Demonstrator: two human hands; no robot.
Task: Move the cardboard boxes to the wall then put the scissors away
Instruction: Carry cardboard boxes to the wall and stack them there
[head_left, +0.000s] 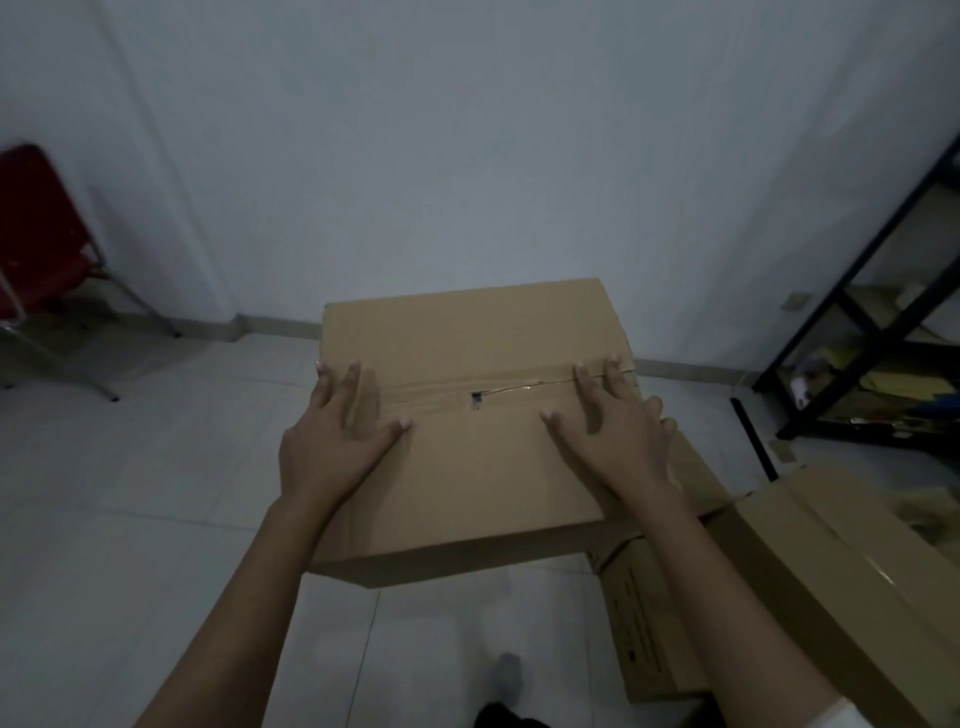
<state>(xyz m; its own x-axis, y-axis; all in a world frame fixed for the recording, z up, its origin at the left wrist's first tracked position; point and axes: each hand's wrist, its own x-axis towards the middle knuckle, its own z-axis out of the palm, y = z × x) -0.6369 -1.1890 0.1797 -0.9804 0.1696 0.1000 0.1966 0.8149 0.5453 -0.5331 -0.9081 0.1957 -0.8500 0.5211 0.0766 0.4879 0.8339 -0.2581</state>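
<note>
Boxes first: the taped box (467, 415) sits under your palms, in front of you, its far edge near the wall (467, 156) but seemingly not yet against it. It appears to rest partly on a second box (660, 613) at lower right; whether it is lifted clear of the floor (130, 493) you cannot tell from this angle.

Left hand (332, 436): flat on the lid, fingers spread, thumb out toward the tape seam (467, 392). Right hand (613, 431): same, fingers splayed across the seam near the right edge. Neither hand curls around anything; both press down, open.

Step in hand, by your reading: moving the first box to the wall. A third box (857, 561) lies at far right, flaps loose, beside the black shelf (852, 322). A red chair (41, 249) stands at left, well apart.

Next move likely calls for a push forward, or shifting your hands to the box's sides for a lift, keeping it square to the wall.

Scissors: not in view.
</note>
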